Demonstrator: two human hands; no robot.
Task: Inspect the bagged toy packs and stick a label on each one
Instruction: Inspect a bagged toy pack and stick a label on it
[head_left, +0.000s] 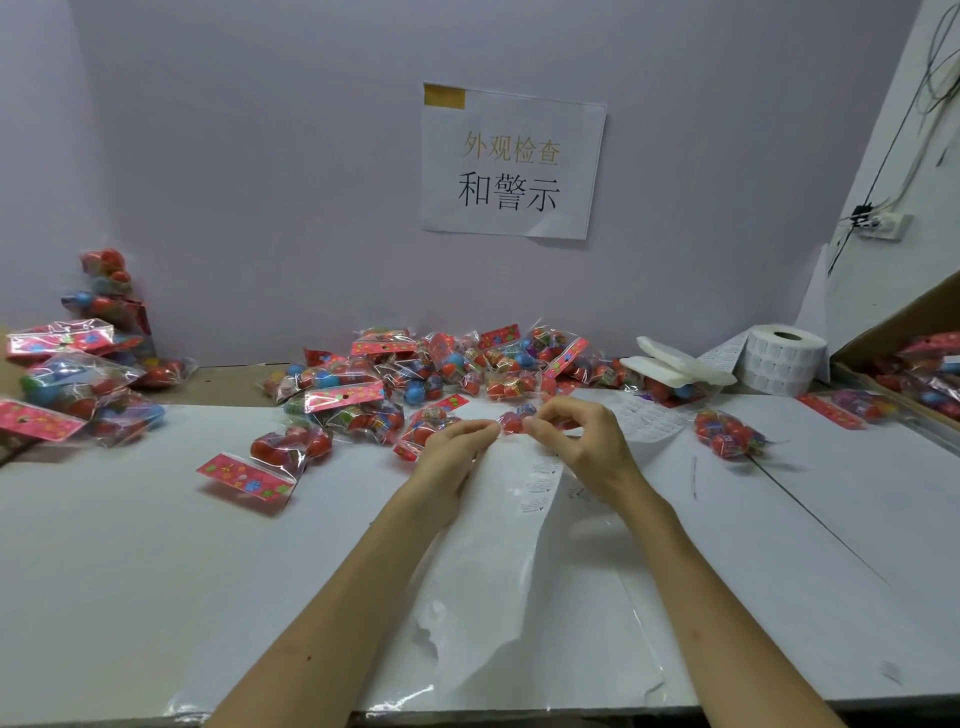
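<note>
A long white label strip (511, 525) runs down the middle of the white table (156, 571) toward me. My left hand (453, 451) pinches its upper edge on the left. My right hand (576, 441) has curled fingers pinching at the same edge, just right of the left hand. Behind my fingertips lies a bagged toy pack (511, 420) with red balls. A heap of bagged toy packs (415, 374) with pink header cards fills the back of the table. One pack (270, 462) lies apart to the left, another (730, 434) to the right.
A roll of white labels (784, 358) stands at the back right beside folded white sheets (675, 364). A cardboard box (909, 364) with more packs sits at the far right. More packs (78, 384) pile at the far left. A paper sign (511, 161) hangs on the wall.
</note>
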